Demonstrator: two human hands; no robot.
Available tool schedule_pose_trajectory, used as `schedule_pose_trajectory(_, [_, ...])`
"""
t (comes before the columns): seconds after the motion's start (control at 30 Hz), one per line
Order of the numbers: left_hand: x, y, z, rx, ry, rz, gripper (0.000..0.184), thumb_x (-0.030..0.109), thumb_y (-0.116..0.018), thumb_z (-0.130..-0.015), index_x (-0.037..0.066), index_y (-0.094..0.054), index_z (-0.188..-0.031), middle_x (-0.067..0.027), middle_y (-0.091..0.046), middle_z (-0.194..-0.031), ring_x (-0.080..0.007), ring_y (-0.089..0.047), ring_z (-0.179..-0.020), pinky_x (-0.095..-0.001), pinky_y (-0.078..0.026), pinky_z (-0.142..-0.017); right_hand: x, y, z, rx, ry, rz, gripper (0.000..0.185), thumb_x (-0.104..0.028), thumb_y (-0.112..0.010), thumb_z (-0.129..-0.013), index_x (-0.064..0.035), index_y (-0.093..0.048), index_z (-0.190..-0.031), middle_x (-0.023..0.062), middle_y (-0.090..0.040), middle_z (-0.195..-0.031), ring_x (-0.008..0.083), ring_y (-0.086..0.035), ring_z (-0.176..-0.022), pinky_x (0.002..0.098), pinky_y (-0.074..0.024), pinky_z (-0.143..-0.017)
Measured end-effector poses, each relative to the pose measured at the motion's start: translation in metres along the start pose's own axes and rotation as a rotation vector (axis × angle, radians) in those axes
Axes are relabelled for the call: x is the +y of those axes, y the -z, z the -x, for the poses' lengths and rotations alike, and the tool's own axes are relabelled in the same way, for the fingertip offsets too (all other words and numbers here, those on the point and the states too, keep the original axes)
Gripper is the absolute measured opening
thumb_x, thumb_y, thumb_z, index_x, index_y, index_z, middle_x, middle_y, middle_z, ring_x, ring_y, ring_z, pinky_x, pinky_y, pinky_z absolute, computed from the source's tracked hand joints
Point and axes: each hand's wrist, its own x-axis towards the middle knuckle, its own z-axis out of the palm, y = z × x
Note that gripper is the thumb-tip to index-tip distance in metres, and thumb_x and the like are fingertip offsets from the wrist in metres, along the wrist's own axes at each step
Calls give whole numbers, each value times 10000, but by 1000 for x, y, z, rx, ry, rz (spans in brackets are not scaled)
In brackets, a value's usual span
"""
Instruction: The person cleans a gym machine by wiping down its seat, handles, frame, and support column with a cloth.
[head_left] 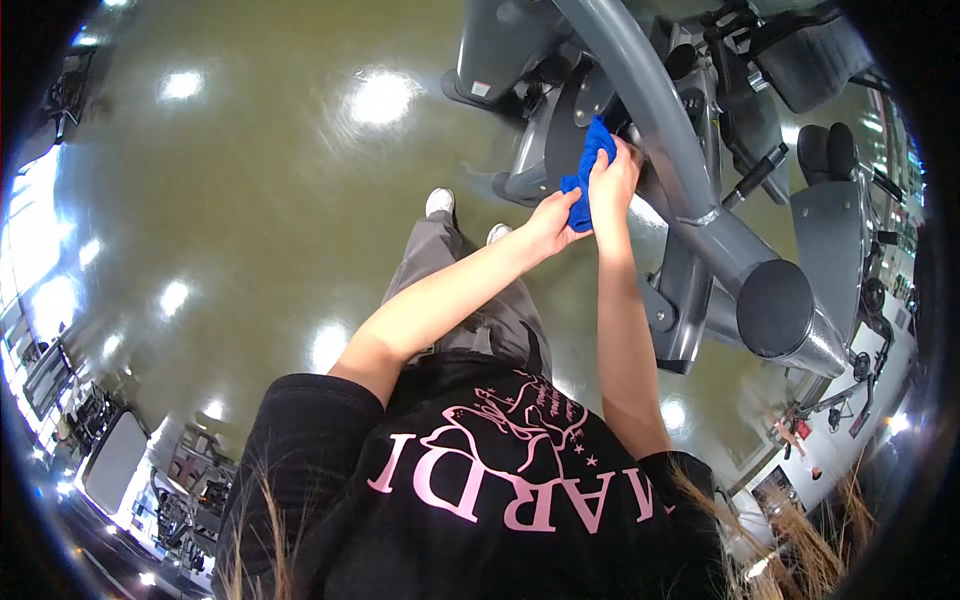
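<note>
A blue cloth (585,195) is bunched between my two hands, in front of a grey exercise machine (690,150). My left hand (556,222) grips its lower end with the thumb on top. Higher up, my right hand (613,180) is closed around the cloth's other side, close beside the machine's thick curved tube. Whether the cloth touches the machine I cannot tell. Part of the cloth is hidden behind my fingers.
The curved tube runs down to a round end cap (775,308) at the right. Glossy olive floor (270,180) stretches to the left, with light reflections. My shoes (440,202) stand near the machine's base. More gym equipment (825,250) lies at the far right.
</note>
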Motion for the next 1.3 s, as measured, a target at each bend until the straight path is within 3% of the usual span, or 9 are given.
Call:
schedule_pose_trajectory(0.2, [-2, 7, -6, 159, 51, -73, 282, 190, -354, -962, 7, -403, -1171, -149, -546, -1130, -269, -584, -999, -447, -500, -865, -2, 7, 4, -72, -28, 57, 233, 12, -527, -762, 15, -562, -992, 216, -539, -987, 382, -514, -953, 432, -411, -842])
schedule_pose_trajectory(0.43, [-6, 36, -6, 154, 117, 16, 295, 198, -342, -964, 6, -416, -1174, -152, -546, -1137, -261, -575, -1014, -450, -480, -891, -1, 6, 27, -71, -41, 36, 236, 13, -518, -752, 9, -558, -985, 199, -508, -968, 367, -508, -926, 432, -405, -830])
schedule_pose_trajectory(0.63, [-2, 51, -2, 151, 153, -35, 262, 202, -382, -954, 48, -446, -1156, -109, -570, -1109, -224, -592, -976, -433, -503, -844, 6, -9, 52, 107, 25, -72, 235, 53, -481, -731, 21, -542, -955, 185, -499, -950, 355, -508, -902, 428, -415, -802])
schedule_pose_trajectory(0.87, [7, 94, -19, -25, 88, -128, 255, 184, -409, -948, 47, -478, -1152, -63, -609, -1004, -139, -615, -888, -301, -529, -778, 16, -38, 94, 259, -87, -116, 132, 51, -495, -744, 35, -534, -870, 203, -510, -976, 363, -518, -916, 432, -433, -765])
schedule_pose_trajectory(1.03, [-1, 135, -51, 72, 61, -143, 227, 170, -430, -940, 27, -504, -1100, -53, -623, -945, -119, -615, -813, -263, -506, -729, 46, -57, 129, 181, -71, -108, 90, 29, -507, -796, 22, -536, -881, 188, -512, -1003, 304, -538, -886, 372, -449, -696])
schedule_pose_trajectory(1.07, [-2, 147, -57, 8, 30, -150, 231, 169, -446, -934, 19, -509, -1099, -54, -624, -959, -118, -615, -826, -256, -494, -754, 53, -60, 135, 146, -45, -86, 79, 21, -509, -810, 19, -538, -883, 182, -511, -1010, 282, -543, -876, 355, -450, -681])
schedule_pose_trajectory(1.2, [6, 146, -56, 112, -91, -164, 231, 176, -498, -911, 18, -551, -1071, -36, -627, -953, -94, -589, -819, -226, -457, -752, 43, -77, 143, 221, -339, -347, 81, -22, -522, -856, 6, -549, -927, 119, -502, -1058, 152, -532, -859, 268, -425, -682])
schedule_pose_trajectory(1.3, [9, 156, -54, 158, -227, -208, 243, 170, -521, -902, 8, -554, -1080, -24, -622, -937, -79, -576, -811, -219, -448, -743, 42, -86, 152, 194, -534, -636, 149, -21, -515, -865, 1, -532, -1012, 95, -508, -1064, 150, -530, -878, 256, -423, -759])
